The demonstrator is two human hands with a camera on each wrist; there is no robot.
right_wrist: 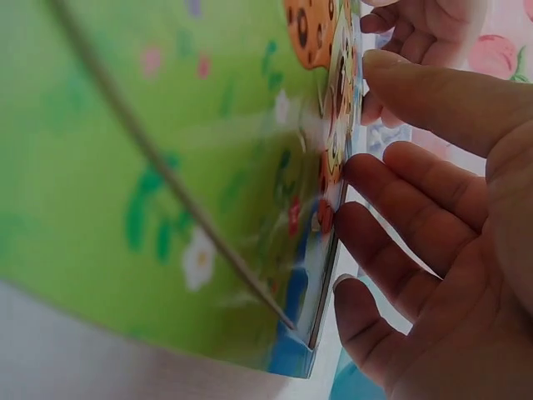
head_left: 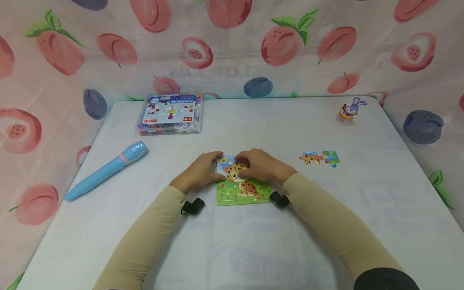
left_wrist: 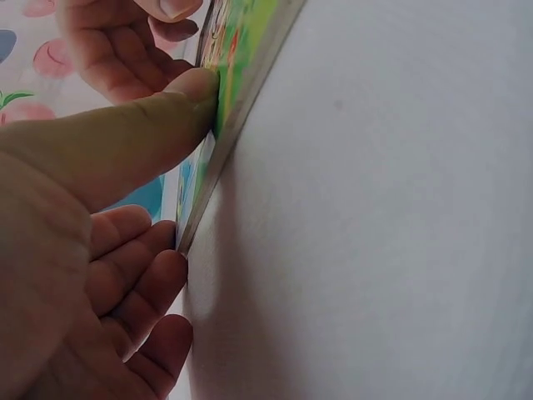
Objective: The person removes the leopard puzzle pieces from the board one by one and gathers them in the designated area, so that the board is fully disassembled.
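Observation:
A jigsaw puzzle (head_left: 228,195) with a spotted leopard cub on green and blue lies flat in its tray on the table. My left hand (head_left: 199,172) grips its left edge, the thumb (left_wrist: 196,87) on the printed face and the fingertips against the side. From the right, my right hand (head_left: 262,166) reaches over the upper part. Its fingers are slightly bent and their tips touch the picture; no lifted piece shows between them. The palm hides the puzzle's upper right area. Two loose puzzle pieces (head_left: 311,157) lie apart to the right of the hand.
A clear plastic box (head_left: 170,114) with a printed label stands at the back left. A light-blue wrapped stick-like object (head_left: 105,171) lies diagonally on the left. A small purple rabbit figure (head_left: 351,109) stands at the back right. A fruit-print curtain (head_left: 224,52) hangs behind the table.

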